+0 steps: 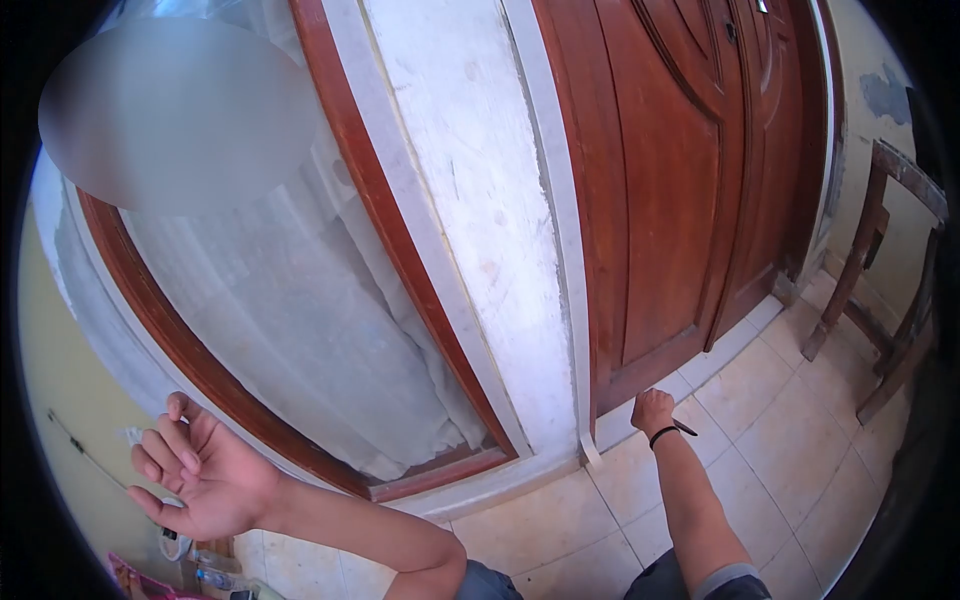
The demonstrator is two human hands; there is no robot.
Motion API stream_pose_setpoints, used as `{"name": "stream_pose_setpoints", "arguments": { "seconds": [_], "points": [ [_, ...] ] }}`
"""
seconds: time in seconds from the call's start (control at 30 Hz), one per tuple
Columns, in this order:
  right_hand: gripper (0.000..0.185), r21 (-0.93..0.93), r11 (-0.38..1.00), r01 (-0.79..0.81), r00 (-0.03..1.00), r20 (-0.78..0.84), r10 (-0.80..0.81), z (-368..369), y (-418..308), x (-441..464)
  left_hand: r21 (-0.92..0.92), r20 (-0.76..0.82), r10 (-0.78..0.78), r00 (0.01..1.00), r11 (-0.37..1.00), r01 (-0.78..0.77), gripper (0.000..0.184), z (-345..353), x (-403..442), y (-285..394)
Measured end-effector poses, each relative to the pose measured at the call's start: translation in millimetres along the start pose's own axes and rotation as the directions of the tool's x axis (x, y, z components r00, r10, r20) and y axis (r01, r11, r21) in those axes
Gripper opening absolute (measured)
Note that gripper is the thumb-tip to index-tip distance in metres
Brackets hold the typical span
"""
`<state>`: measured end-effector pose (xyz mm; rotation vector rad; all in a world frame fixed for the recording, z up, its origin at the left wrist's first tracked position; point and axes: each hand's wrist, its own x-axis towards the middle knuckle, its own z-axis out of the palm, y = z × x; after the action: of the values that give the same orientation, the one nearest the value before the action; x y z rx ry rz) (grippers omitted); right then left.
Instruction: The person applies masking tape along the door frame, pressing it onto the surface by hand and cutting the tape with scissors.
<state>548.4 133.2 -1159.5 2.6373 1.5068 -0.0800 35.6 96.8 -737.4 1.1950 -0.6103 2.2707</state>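
My left hand (205,475) is raised at the lower left in front of the window, palm turned up. Its fingers are loosely curled and apart, with nothing in them. My right hand (653,408) is closed in a fist low down by the bottom of the brown wooden door (650,200). A black band (662,434) circles that wrist. Beside it a slim dark pointed end (685,428) sticks out; what it belongs to is hidden by the hand. Whether the fist touches the door or sill, I cannot tell.
A brown-framed window (400,240) with a white curtain (290,300) is on the left, beside a white-painted pillar (480,180). A worn wooden chair (850,270) stands on the tiled floor (540,520) at right. Small items, including a plastic bottle (215,578), lie at lower left.
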Motion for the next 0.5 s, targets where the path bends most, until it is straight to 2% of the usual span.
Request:
{"name": "stream_pose_setpoints", "arguments": {
  "seconds": [0.07, 0.13, 0.37, 0.43, 0.5],
  "points": [
    [0.028, -0.001, 1.0, -0.002, 1.0, 0.014, 0.002, -6.4, -2.4, 0.1, -0.021, 0.034, -0.014, 0.999, 1.0, 0.015, 0.026, 1.5, 0.4, -1.2],
    [0.029, -0.006, 1.0, -0.011, 0.995, 0.098, 0.011, -11.7, -4.9, 0.0, -0.002, 0.056, -0.011, 0.998, 1.0, 0.011, 0.027, 6.0, -1.5, -3.6],
    [0.029, 0.003, 1.0, -0.016, 0.993, 0.116, 0.016, -17.3, -8.0, -0.8, 0.054, 0.06, 0.008, 0.998, 0.998, -0.011, 0.029, 6.4, -0.8, -1.5],
    [0.029, 0.016, 1.0, -0.016, 0.998, 0.055, 0.015, -11.8, -6.4, -1.0, 0.033, 0.088, -0.008, 0.996, 0.999, 0.005, 0.028, 2.1, 2.0, 2.0],
    [0.027, 0.127, 0.992, 0.027, 0.954, -0.298, 0.012, 13.3, -2.1, -4.6, 0.033, 0.079, -0.014, 0.997, 0.999, 0.011, 0.029, -4.8, 9.5, 2.8]
  ]
}}
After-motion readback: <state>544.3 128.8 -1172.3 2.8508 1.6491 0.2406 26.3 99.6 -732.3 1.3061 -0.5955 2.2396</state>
